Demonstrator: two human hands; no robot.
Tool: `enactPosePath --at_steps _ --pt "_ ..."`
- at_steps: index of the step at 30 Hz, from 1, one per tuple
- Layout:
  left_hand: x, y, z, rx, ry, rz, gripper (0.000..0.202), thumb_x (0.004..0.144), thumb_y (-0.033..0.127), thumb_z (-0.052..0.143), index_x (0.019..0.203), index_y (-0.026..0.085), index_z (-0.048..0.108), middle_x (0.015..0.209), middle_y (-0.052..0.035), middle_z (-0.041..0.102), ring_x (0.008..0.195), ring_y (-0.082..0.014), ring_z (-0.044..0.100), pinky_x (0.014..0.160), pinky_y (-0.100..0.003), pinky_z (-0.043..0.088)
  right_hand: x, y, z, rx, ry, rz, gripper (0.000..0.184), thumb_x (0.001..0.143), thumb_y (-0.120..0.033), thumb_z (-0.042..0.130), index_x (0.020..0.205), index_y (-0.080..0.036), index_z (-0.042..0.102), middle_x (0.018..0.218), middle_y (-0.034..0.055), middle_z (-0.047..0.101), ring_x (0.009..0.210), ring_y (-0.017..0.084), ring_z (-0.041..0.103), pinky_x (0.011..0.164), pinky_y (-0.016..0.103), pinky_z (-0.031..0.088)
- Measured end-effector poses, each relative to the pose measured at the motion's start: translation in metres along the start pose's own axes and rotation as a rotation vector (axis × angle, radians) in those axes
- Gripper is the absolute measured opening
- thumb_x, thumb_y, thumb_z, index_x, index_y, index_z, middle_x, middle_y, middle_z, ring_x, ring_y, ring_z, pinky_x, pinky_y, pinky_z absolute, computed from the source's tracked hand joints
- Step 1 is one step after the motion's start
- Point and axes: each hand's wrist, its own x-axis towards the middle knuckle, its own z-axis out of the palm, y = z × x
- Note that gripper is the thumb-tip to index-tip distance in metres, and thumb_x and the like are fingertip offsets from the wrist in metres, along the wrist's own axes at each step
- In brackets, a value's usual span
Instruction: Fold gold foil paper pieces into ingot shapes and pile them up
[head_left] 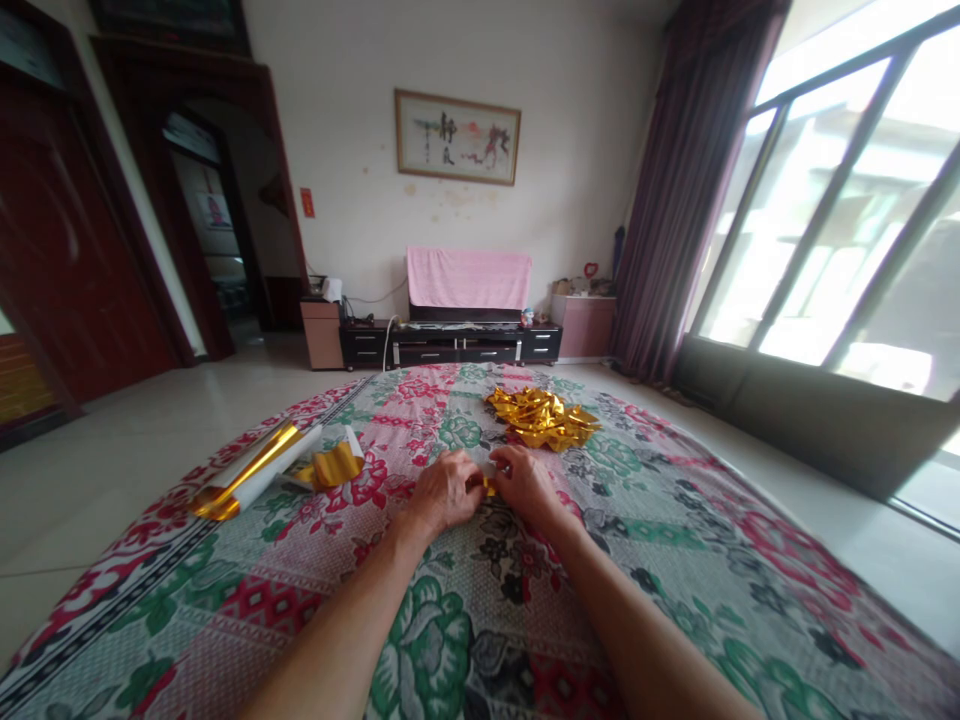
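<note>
Gold foil [491, 487] is pinched in a narrow grip between my left hand [450, 488] and right hand [527, 484], a shiny heap [544, 418] just beyond.

A small gold piece [490, 486] was held between the left hand [450, 488] and the right hand [529, 486], most of it being hidden by them; just beyond the grip and slightly to its right, a heap of gold foil [546, 420] was piled; to the left of the grip, a gold-and-white roll [251, 475] was laid near a curled gold strip [337, 466]; beneath the grip, a flowered cloth [427, 640] was spread; far beyond it, a black cabinet [427, 354] was placed below a framed picture [457, 138].
</note>
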Motion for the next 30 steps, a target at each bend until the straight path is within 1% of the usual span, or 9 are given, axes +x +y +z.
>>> enactPosePath --at_steps 5,9,11,15,19,22,25,27,30 --pt "0.002 -0.005 0.005 0.011 -0.001 -0.031 0.015 0.078 0.02 0.049 0.079 0.02 0.063 0.082 -0.0033 0.059 0.085 -0.0165 0.053 0.08 -0.027 0.041 -0.001 0.001 -0.001 0.044 0.011 -0.033 0.026 0.062 -0.007 0.05 0.082 -0.016 0.063 0.079 0.0044 0.064 0.074 0.015 0.057 0.067 0.021 0.041" --pt "0.003 -0.009 0.003 0.027 0.031 -0.093 0.019 0.079 0.015 0.046 0.084 0.02 0.064 0.086 -0.0033 0.059 0.087 -0.0156 0.053 0.08 -0.026 0.041 -0.002 -0.004 -0.004 0.054 -0.012 -0.045 0.024 0.063 -0.008 0.051 0.081 -0.017 0.065 0.078 0.0045 0.064 0.07 0.015 0.057 0.065 0.022 0.041" --pt "0.004 -0.01 0.001 0.028 0.038 -0.103 0.022 0.079 0.013 0.044 0.085 0.021 0.064 0.087 -0.0031 0.058 0.086 -0.0147 0.053 0.078 -0.025 0.042 -0.004 -0.007 -0.007 0.052 -0.018 -0.073 0.025 0.064 -0.008 0.051 0.083 -0.017 0.065 0.079 0.0049 0.063 0.071 0.015 0.056 0.066 0.022 0.041" --pt "0.005 -0.013 0.002 0.032 0.021 -0.059 0.024 0.08 0.012 0.042 0.082 0.02 0.064 0.086 -0.0031 0.058 0.083 -0.0142 0.053 0.075 -0.024 0.041 -0.007 -0.009 -0.008 0.088 -0.018 -0.166 0.028 0.07 -0.008 0.049 0.092 -0.019 0.063 0.086 0.0049 0.062 0.074 0.014 0.056 0.068 0.022 0.042" --pt "0.006 -0.014 0.005 0.04 0.003 -0.014 0.023 0.079 0.012 0.043 0.074 0.019 0.064 0.081 -0.0036 0.058 0.081 -0.0151 0.052 0.075 -0.025 0.041 -0.008 -0.006 -0.006 0.122 -0.002 -0.155 0.026 0.07 -0.009 0.051 0.093 -0.017 0.059 0.088 0.0044 0.062 0.071 0.013 0.056 0.068 0.022 0.043" --pt "0.006 -0.014 0.005 0.03 -0.007 0.011 0.023 0.078 0.01 0.043 0.073 0.019 0.064 0.078 -0.0032 0.058 0.079 -0.0151 0.053 0.075 -0.025 0.041 -0.008 -0.004 -0.003 0.126 0.026 -0.134 0.024 0.069 -0.008 0.052 0.09 -0.017 0.058 0.085 0.0034 0.061 0.07 0.013 0.056 0.067 0.022 0.042" --pt "0.005 -0.013 0.004 0.016 -0.004 0.023 0.024 0.076 0.01 0.043 0.075 0.019 0.065 0.077 -0.003 0.059 0.08 -0.0154 0.053 0.075 -0.026 0.041 -0.008 -0.004 -0.002 0.107 0.039 -0.131 0.018 0.068 -0.008 0.052 0.082 -0.017 0.059 0.08 0.003 0.06 0.07 0.013 0.055 0.066 0.022 0.041" --pt "0.005 -0.013 0.003 0.0 -0.002 0.03 0.024 0.076 0.01 0.043 0.075 0.02 0.065 0.077 -0.0032 0.059 0.081 -0.0156 0.053 0.077 -0.026 0.041 -0.007 -0.005 -0.004 0.095 0.014 -0.161 0.015 0.068 -0.007 0.051 0.075 -0.017 0.061 0.077 0.0032 0.06 0.071 0.013 0.055 0.067 0.021 0.041" --pt "0.004 -0.013 0.001 -0.041 -0.003 0.046 0.024 0.073 0.01 0.045 0.074 0.02 0.066 0.078 -0.0033 0.061 0.082 -0.0155 0.054 0.08 -0.026 0.042 -0.008 -0.006 -0.008 0.094 -0.06 -0.237 0.02 0.069 -0.006 0.048 0.071 -0.018 0.064 0.073 0.0027 0.061 0.073 0.013 0.055 0.07 0.021 0.04"
